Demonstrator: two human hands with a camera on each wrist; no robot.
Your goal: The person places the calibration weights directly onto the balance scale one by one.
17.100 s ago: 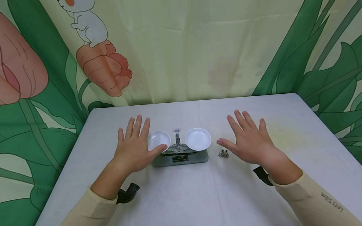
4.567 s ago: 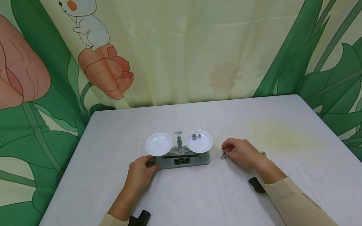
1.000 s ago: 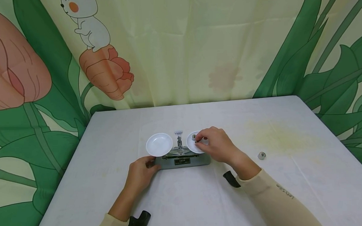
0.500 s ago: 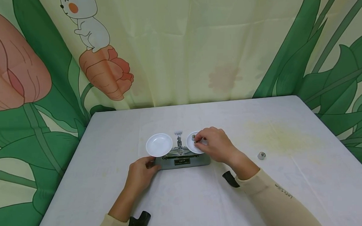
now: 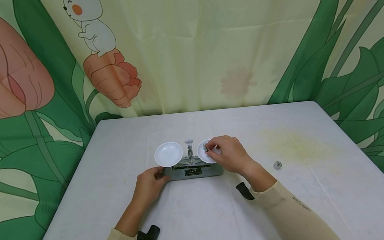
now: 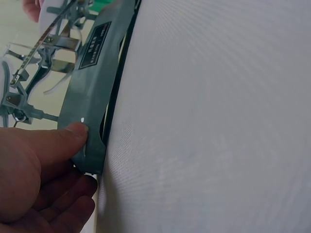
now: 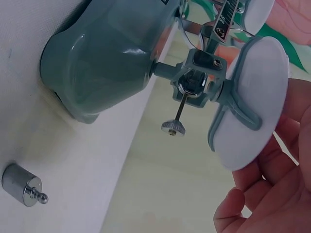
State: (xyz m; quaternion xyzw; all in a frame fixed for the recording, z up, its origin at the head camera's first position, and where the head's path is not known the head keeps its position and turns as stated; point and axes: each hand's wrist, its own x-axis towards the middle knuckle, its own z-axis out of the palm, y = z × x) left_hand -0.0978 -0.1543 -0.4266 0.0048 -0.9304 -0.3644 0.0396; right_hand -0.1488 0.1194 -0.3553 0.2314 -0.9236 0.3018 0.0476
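Left hand (image 5: 148,185) is gripping the balance base (image 5: 194,172), well inside table edges (image 5: 192,116); right hand (image 5: 230,154) is half-masking a weight (image 5: 205,146), pinch unconfirmable.

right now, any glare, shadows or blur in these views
Head view: soft light, with the sleeve lettering blurred; left wrist: a soft shadow on the tablecloth beside the left fingers; right wrist: shiny highlights on the balance base.
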